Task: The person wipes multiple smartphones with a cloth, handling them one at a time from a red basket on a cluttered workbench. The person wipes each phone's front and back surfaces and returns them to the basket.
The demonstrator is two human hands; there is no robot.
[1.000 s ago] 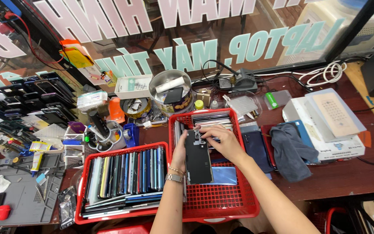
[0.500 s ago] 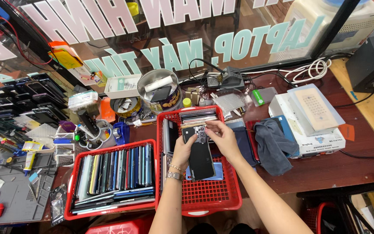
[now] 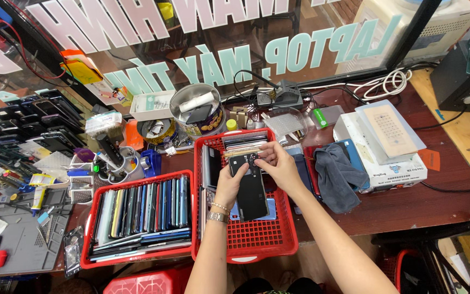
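Observation:
A black phone back cover (image 3: 250,188) is held over the right red basket (image 3: 257,242). My left hand (image 3: 229,182) grips its left edge, with bracelets on the wrist. My right hand (image 3: 279,166) pinches its top end near the camera cutout. More phone parts stand stacked at the far end of this basket (image 3: 243,142). A blue panel (image 3: 270,209) lies under the cover on the basket floor.
The left red basket (image 3: 137,256) holds several phone panels on edge. A grey cloth (image 3: 335,177) and a white box (image 3: 387,158) lie to the right. A metal tin (image 3: 197,111), tool cup (image 3: 116,163) and grey work mat (image 3: 20,245) sit to the left.
The view has shifted slightly, so the baskets sit further left in frame. Both hands keep hold of the black cover, with the right fingers now at its top end.

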